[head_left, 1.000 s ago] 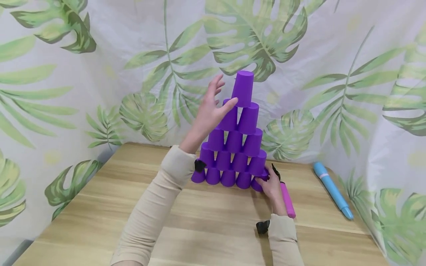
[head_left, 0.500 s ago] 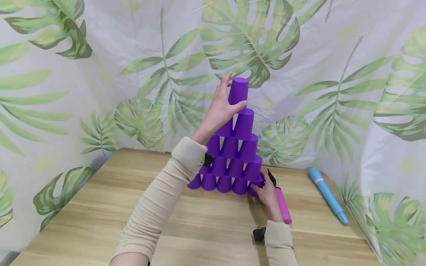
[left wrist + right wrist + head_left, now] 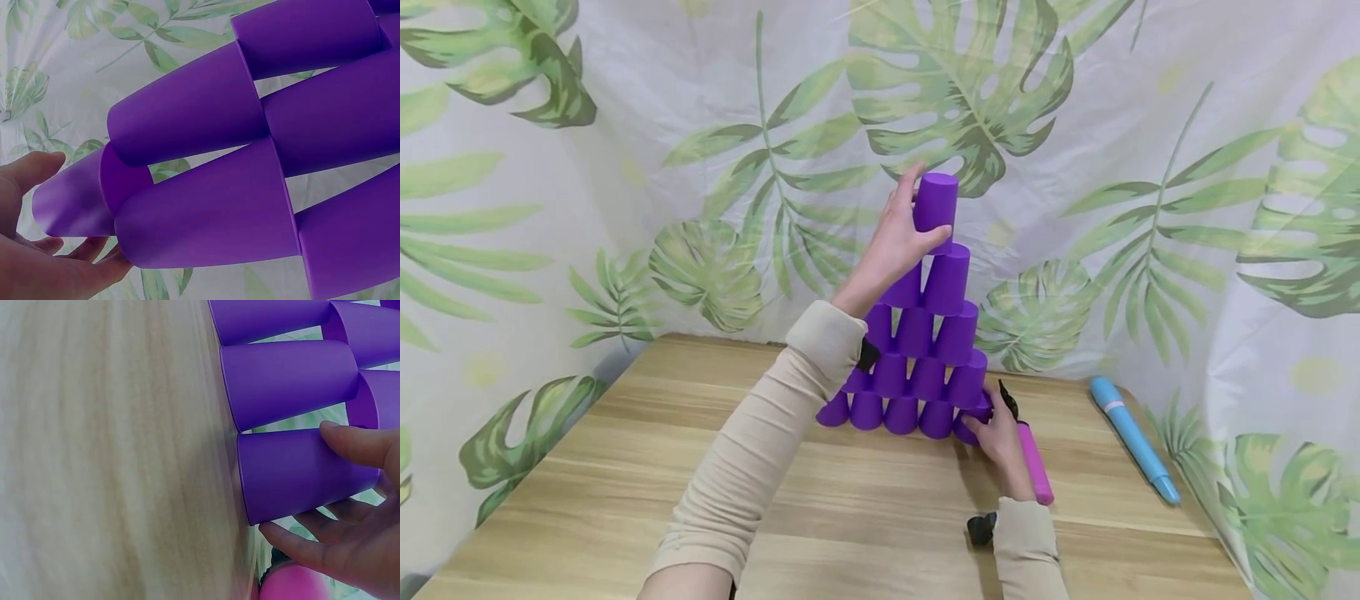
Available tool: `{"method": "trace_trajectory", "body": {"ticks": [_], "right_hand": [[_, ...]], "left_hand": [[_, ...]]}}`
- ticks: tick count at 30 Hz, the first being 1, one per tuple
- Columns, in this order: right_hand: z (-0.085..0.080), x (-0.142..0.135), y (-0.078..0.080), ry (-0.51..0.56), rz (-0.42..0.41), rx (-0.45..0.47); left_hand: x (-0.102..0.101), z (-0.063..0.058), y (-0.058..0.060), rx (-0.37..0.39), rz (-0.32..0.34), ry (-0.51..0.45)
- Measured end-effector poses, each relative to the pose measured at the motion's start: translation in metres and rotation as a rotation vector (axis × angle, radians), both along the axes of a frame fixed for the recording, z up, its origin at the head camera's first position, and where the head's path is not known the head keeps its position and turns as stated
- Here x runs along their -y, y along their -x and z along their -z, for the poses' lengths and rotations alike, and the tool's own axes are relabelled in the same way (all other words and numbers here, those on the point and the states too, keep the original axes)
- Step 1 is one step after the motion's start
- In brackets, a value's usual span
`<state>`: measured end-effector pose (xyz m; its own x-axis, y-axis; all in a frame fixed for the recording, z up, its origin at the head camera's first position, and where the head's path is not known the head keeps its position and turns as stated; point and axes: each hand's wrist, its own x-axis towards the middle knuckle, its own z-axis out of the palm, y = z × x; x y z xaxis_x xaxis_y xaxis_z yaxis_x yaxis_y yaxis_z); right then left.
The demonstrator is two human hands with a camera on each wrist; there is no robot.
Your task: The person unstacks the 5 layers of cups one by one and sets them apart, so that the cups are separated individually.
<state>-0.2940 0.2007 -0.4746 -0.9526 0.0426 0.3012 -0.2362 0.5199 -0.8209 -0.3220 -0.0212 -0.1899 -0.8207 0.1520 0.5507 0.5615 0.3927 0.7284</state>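
1. We had our left hand (image 3: 897, 233) grasping the top cup (image 3: 936, 204), thumb across its lower front and fingers along its left side. A second earlier, those fingers had been spread beside it.
2. We kept our right hand (image 3: 1000, 435) on the bottom-right cup (image 3: 294, 475), thumb in front and fingers around its outer side.
3. We judged that this change left the stack held at both its peak and its lower right corner.
4. Between our hands rose the purple pyramid (image 3: 914, 333), five rows of upside-down cups, the top cup at its peak; it stood toward the far edge of the wooden table (image 3: 820, 517).
5. Just beside our right hand lay a pink stick (image 3: 1034, 462); farther out, near the right edge, a blue pen (image 3: 1135, 437).
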Motion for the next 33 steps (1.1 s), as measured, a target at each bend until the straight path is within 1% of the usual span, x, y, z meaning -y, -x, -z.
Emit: {"method": "trace_trajectory", "body": {"ticks": [5, 8, 11, 14, 17, 20, 22, 24, 26, 27, 29, 30, 32, 33], "right_hand": [[0.000, 0.004, 0.000, 0.005, -0.011, 0.001], [-0.001, 0.007, 0.000, 0.011, -0.017, -0.006], [-0.001, 0.011, 0.001, 0.013, -0.021, -0.013], [-0.002, 0.010, -0.001, 0.004, -0.028, -0.003], [-0.006, 0.003, -0.002, -0.009, -0.030, 0.017], [-0.013, -0.008, -0.003, -0.015, -0.018, 0.015], [-0.016, -0.015, -0.005, -0.020, -0.006, 0.014], [-0.019, -0.019, -0.009, -0.027, 0.005, 0.026], [-0.019, -0.022, -0.013, -0.035, 0.009, 0.042], [-0.019, -0.022, -0.014, -0.039, 0.007, 0.046], [-0.018, -0.022, -0.017, -0.037, -0.001, 0.047], [-0.018, -0.022, -0.018, -0.033, -0.007, 0.038], [-0.017, -0.021, -0.020, -0.027, -0.024, 0.012], [-0.016, -0.021, -0.020, -0.027, -0.032, -0.008]], "left_hand": [[0.002, 0.000, 0.002, 0.008, -0.010, -0.031], [0.005, -0.003, 0.002, 0.005, -0.020, -0.057], [0.011, -0.007, 0.000, -0.020, -0.054, -0.070], [0.017, -0.011, -0.002, -0.077, -0.102, -0.102], [0.022, -0.016, -0.004, -0.152, -0.141, -0.163], [0.028, -0.021, -0.003, -0.228, -0.151, -0.242], [0.036, -0.020, -0.002, -0.254, -0.153, -0.296], [0.048, -0.014, -0.001, -0.268, -0.158, -0.355], [0.067, -0.003, -0.002, -0.251, -0.174, -0.422], [0.079, 0.004, -0.001, -0.244, -0.197, -0.453], [0.104, 0.021, -0.002, -0.208, -0.244, -0.498], [0.117, 0.030, -0.002, -0.178, -0.267, -0.512], [0.143, 0.050, -0.002, -0.118, -0.328, -0.508], [0.155, 0.062, -0.002, -0.089, -0.358, -0.491]]}}
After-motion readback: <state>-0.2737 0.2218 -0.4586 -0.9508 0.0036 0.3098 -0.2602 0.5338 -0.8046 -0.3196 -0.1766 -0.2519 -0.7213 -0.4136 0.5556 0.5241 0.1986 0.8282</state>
